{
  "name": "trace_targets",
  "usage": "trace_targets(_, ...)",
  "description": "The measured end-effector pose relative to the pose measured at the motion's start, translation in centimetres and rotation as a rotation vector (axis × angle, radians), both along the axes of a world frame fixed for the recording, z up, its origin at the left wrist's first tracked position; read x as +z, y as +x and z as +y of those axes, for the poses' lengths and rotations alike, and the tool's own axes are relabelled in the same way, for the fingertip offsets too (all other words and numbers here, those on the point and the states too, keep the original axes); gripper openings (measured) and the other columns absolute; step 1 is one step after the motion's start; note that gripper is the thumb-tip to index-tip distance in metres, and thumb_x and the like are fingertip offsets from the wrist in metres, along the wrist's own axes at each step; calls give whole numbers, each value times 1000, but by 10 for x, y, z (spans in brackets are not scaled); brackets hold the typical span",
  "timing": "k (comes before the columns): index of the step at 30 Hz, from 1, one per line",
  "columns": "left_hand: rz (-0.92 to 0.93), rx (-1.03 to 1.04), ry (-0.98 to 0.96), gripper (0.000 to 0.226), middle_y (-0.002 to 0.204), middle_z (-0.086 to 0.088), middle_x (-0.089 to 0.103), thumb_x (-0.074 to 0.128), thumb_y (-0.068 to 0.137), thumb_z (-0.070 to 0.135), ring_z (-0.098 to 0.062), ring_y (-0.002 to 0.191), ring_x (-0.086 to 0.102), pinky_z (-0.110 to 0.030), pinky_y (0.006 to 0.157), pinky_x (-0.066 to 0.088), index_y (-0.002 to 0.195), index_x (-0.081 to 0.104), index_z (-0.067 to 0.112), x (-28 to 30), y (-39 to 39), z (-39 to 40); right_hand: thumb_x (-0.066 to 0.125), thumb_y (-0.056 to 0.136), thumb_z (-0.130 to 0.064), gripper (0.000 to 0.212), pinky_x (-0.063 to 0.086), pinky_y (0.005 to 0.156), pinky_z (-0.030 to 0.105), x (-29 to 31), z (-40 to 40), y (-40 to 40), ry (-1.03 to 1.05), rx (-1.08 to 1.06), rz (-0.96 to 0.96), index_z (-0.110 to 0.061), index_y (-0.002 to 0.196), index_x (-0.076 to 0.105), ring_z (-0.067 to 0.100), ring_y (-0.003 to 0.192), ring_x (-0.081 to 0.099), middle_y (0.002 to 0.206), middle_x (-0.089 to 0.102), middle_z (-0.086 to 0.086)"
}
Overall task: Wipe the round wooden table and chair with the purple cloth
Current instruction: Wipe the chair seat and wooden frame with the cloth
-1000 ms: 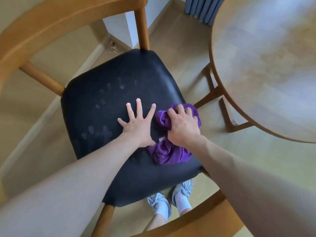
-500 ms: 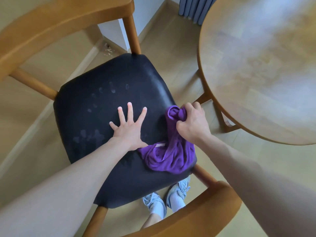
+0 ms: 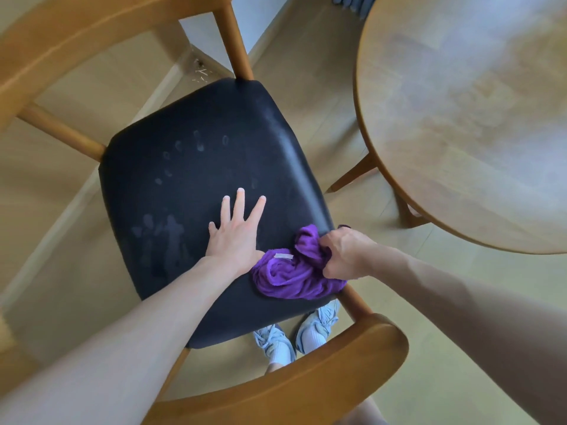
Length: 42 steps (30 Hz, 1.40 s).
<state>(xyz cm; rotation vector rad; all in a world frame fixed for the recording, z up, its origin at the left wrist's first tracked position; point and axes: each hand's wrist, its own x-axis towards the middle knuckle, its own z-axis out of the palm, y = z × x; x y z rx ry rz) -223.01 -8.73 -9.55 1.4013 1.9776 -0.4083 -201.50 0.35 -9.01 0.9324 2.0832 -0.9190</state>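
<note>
The wooden chair has a black padded seat (image 3: 190, 179) marked with faint hand and finger prints. My left hand (image 3: 236, 231) lies flat on the seat, fingers spread and straight. The purple cloth (image 3: 291, 274) is bunched at the seat's right front corner, a white label showing on top. My right hand (image 3: 346, 256) grips the cloth's right end at the seat edge, fingers curled round the fabric. The round wooden table (image 3: 475, 118) stands to the right, its top bare with dull smears.
A curved wooden chair rail (image 3: 306, 381) crosses below the seat and another rail (image 3: 76, 35) runs at the top left. My feet in white shoes (image 3: 294, 335) stand on the pale wood floor. Table legs (image 3: 352, 176) stand between chair and table.
My right hand has slid the cloth toward the seat's right front corner and now grips its end at the edge. The left hand stays flat on the seat.
</note>
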Motion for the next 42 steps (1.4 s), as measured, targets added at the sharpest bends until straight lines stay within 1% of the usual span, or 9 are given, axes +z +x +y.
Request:
trace_targets(5,36,-103,-93,149,160,-10,-41,88,65,59,-40,152,-26,-67,117,21,156,-28,33,-1,24,-19,72,65,-17,14,43,54,27,11,5,23,-256,-236,-68,-16,68,58,25,70,57,69,58,3)
trace_targets(10,55,-107,-72,146,160,-9,-41,86,67,58,-41,152,-25,-68,119,22,155,-29,34,-5,27,-23,67,80,-22,7,43,60,27,8,25,17,33,-781,311,-18,85,66,21,73,60,75,64,0)
trace_targets(15,80,-107,-77,146,160,-11,-41,86,69,58,-42,152,-26,-70,118,21,155,-29,32,-6,32,-24,70,83,-24,11,36,71,24,-4,-16,21,38,-344,202,-16,91,72,27,92,59,91,65,2)
trace_targets(22,80,-73,-77,146,160,-7,-41,88,69,52,-40,153,-26,-68,120,20,155,-27,36,-4,30,-24,61,80,-19,10,40,52,26,10,-9,22,-173,-113,-44,-11,76,66,31,79,60,71,58,6)
trace_targets(28,40,-50,-59,144,162,-3,-39,89,69,47,-37,153,-26,-67,121,17,156,-25,38,-7,29,-26,59,81,-31,15,39,62,30,12,20,2,67,-561,323,-16,78,61,25,76,56,77,60,1)
trace_targets(33,-36,-24,-49,139,163,0,-36,90,72,37,-34,154,-26,-68,120,15,159,-18,39,-7,21,-27,64,90,-29,27,42,92,36,-7,-9,1,87,-81,190,-17,113,58,30,98,42,107,39,3)
trace_targets(36,-57,-37,-42,125,165,2,-33,80,81,16,-31,155,-23,-64,122,19,160,-15,39,-4,14,-27,64,89,-26,24,47,86,35,-2,-7,-2,30,90,133,-20,112,63,30,98,54,103,43,2)
trace_targets(39,-155,60,45,99,171,4,-13,59,82,-2,-24,158,-8,-52,120,29,162,12,32,5,7,-30,60,84,-17,22,57,78,40,12,-1,-16,-56,258,-25,-18,103,69,30,89,59,94,58,4)
trace_targets(42,-280,241,247,48,150,8,38,65,92,37,-16,142,35,-40,100,43,137,51,26,12,8,-44,64,79,-19,14,49,63,35,20,10,-25,-61,7,45,-11,89,68,28,76,56,80,62,6)
